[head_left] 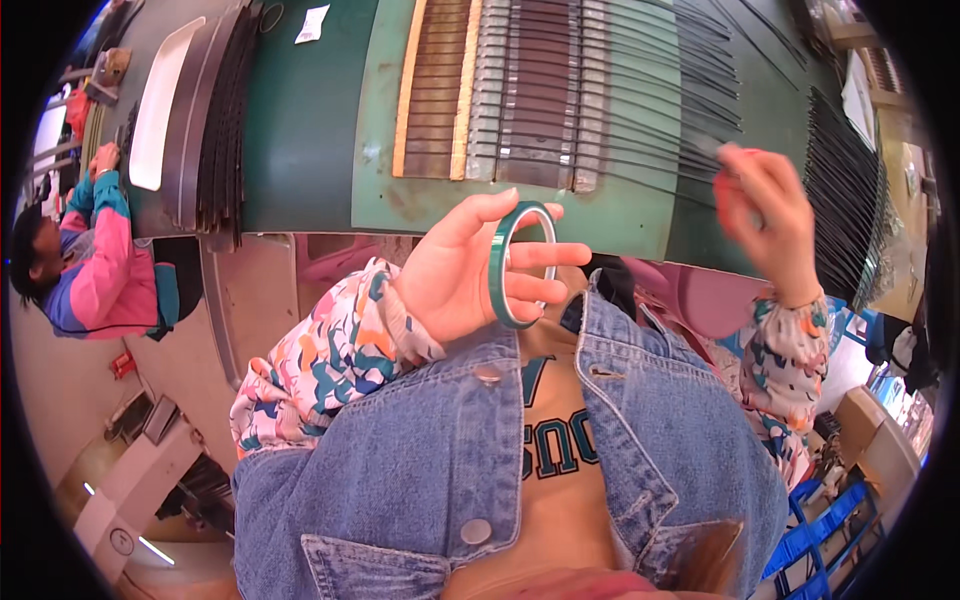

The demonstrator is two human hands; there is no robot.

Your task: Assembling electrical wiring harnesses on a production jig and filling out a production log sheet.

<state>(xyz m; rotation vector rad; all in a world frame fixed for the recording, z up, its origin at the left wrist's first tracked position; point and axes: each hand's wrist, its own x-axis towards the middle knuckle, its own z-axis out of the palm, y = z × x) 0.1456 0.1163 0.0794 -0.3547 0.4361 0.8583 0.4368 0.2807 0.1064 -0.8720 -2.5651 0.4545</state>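
A narrow roll of green tape point(499, 262) hangs on my left hand point(455, 265), whose fingers pass through its ring while the thumb rests by the upper rim. This hand is in front of my chest, just off the table's near edge. Over the table's right part, my right hand point(775, 215) is closed round red-handled scissors point(732, 205); their greyish blades are smeared by motion. Beyond both hands, thin black rods point(640, 120) lie side by side across a jig with wooden strips point(465, 90) and a dark middle band point(540, 90).
The jig lies on a green board point(380, 140) on the table. Dark curved strips point(205, 120) and a white tray point(165, 105) stand at the left. More black rods point(835, 190) are bundled at the right. Another person in a pink sleeve point(115, 235) works at the far left.
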